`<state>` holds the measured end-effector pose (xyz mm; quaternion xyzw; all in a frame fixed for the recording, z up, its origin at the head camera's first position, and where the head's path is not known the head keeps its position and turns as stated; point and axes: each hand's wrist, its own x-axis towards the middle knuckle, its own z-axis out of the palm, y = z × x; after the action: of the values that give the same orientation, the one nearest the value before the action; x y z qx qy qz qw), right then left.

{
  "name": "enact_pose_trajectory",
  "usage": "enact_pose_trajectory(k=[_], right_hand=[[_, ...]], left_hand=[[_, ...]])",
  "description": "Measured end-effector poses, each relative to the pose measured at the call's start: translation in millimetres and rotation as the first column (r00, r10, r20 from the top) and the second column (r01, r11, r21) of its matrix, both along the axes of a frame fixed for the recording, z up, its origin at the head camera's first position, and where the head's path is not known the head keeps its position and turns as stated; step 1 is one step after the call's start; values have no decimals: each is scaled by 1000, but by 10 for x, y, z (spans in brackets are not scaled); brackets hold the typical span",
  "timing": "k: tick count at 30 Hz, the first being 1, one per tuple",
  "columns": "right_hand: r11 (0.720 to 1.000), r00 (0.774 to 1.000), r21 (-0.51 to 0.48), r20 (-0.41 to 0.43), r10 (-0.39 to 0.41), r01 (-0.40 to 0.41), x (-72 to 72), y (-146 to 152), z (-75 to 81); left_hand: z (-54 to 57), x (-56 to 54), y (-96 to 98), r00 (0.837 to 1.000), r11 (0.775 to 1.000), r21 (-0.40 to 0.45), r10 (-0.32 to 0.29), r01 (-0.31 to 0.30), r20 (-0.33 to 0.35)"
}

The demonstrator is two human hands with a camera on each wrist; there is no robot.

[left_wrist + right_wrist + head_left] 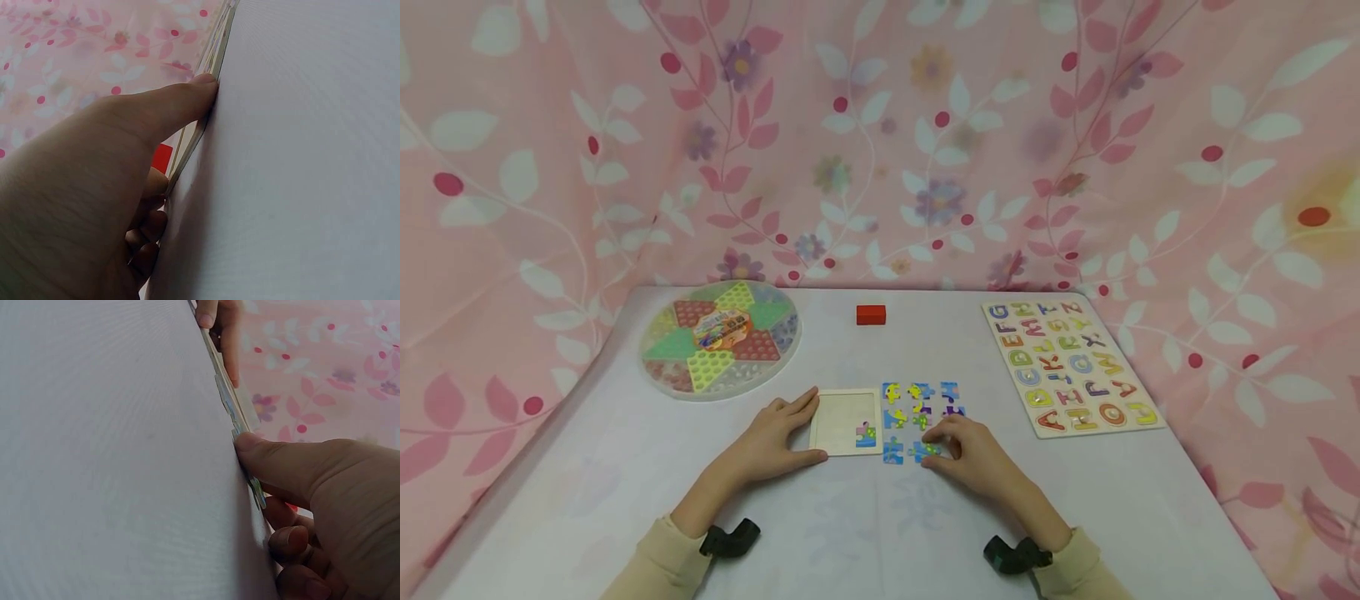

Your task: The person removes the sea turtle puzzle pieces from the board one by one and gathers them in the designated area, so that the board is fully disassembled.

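My left hand [772,438] holds a shallow square puzzle tray [835,417] at its left side, thumb at the near corner and fingers at the far corner. In the left wrist view the thumb [187,97] presses the tray's edge. One joined patch of blue, pink and green jigsaw puzzle [867,437] lies in the tray's near right corner. My right hand [977,454] pinches a blue and green jigsaw piece [916,452] between thumb and fingertips, low at the table. Several loose jigsaw pieces [892,419] lie in rows right of the tray, some partly hidden by the right hand.
A red block [871,315] sits at the back. On the far left lies a round star-patterned game board [722,337]. An alphabet board [1030,400] with coloured letters lies to the right. Pink floral cloth [880,167] hangs behind the white-covered table [850,533].
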<state>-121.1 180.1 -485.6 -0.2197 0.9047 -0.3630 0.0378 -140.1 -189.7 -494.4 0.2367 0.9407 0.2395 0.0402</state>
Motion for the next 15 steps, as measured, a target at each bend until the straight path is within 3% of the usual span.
enact_pose_trajectory(k=[10, 15], right_hand=[[999, 997, -6, 66, -48, 48, 3, 23, 18], [999, 999, -17, 18, -33, 33, -79, -20, 111]], left_hand=[[5, 22, 8, 1000, 1000, 3, -11, 11, -5], [4, 2, -7, 1000, 1000, 0, -9, 9, -7]])
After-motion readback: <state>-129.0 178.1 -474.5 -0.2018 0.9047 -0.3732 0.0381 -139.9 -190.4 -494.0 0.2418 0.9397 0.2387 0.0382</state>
